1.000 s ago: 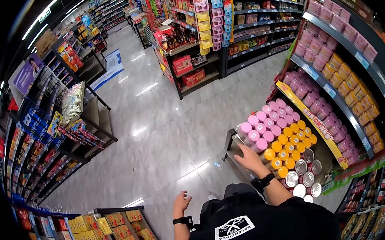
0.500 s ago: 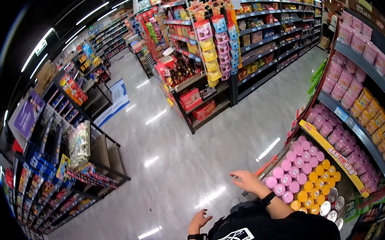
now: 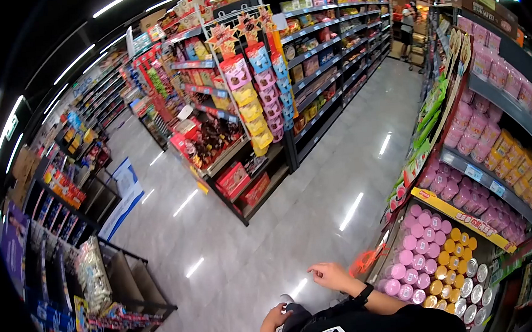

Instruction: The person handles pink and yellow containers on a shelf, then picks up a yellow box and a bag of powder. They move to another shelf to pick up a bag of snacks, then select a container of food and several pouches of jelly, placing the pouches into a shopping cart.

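Observation:
My left hand [image 3: 276, 316] hangs low in front of my body, beside my dark trouser leg. Its fingers are loosely bent and nothing shows in them. Over the grey floor, my right hand [image 3: 329, 277] is held forward, fingers relaxed and apart, with no object in it. Nearest to it on the right is a low display of pink-lidded jars [image 3: 406, 258], alongside orange-lidded jars [image 3: 450, 264] and silver-topped cans [image 3: 475, 292]. An orange-red item [image 3: 366, 260] stands out at the display's near corner, apart from my right hand.
Right of me, shelves hold pink packs [image 3: 479, 132] and yellow packs [image 3: 515, 161]. Ahead, a snack shelf end [image 3: 235, 162] juts into the aisle, with hanging bags [image 3: 250, 111]. A low rack [image 3: 132, 286] stands at left. Far down the right aisle is a person [image 3: 407, 29].
My view has turned right and moved forward, bringing the right aisle and a distant person into sight. My left hand has drawn in against my leg; my right hand stays extended.

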The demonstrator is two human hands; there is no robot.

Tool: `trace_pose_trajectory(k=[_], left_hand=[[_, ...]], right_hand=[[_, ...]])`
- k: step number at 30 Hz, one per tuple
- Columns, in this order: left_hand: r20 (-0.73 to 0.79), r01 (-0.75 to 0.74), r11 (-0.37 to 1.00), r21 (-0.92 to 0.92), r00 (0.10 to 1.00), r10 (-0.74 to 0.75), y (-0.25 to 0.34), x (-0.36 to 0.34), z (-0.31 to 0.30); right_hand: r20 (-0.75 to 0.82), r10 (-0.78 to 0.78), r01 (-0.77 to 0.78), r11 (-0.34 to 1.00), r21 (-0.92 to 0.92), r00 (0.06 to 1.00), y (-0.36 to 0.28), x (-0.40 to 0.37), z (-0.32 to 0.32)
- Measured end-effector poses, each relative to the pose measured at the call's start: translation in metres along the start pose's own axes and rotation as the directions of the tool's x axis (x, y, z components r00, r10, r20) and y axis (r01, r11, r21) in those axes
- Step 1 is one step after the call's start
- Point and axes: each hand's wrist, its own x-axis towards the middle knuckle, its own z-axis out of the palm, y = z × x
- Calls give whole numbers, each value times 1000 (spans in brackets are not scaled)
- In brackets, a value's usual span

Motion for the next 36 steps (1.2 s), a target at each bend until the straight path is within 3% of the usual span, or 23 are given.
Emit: trace_pose_trajectory(k=[6, 11, 18, 23, 28, 33, 36], left_hand=[[45, -110, 993, 48, 993, 108, -29, 69, -93], [49, -178, 976, 122, 984, 174, -68, 117, -171], [60, -134, 960, 244, 991, 123, -85, 193, -248], [137, -167, 946, 276, 982, 133, -44, 261, -264], [219, -262, 941, 214, 952, 215, 25, 338, -267], [243, -306, 890, 339, 942, 231, 111, 430, -282], [243, -358, 881, 308, 925, 291, 176, 476, -288]], right_hand=[[-23, 128, -130, 987, -91, 991, -20, 80, 41], [38, 107, -106, 994, -34, 994, -41, 150, 80], [77, 162, -155, 984, -89, 984, -23, 208, 75], [-4, 228, -227, 969, -101, 974, 13, 257, 50], [-27, 190, -192, 977, -90, 981, 66, 314, 4], [-84, 119, -128, 985, -119, 989, 121, 373, -74], [-115, 86, -98, 990, -103, 990, 165, 401, -117]])
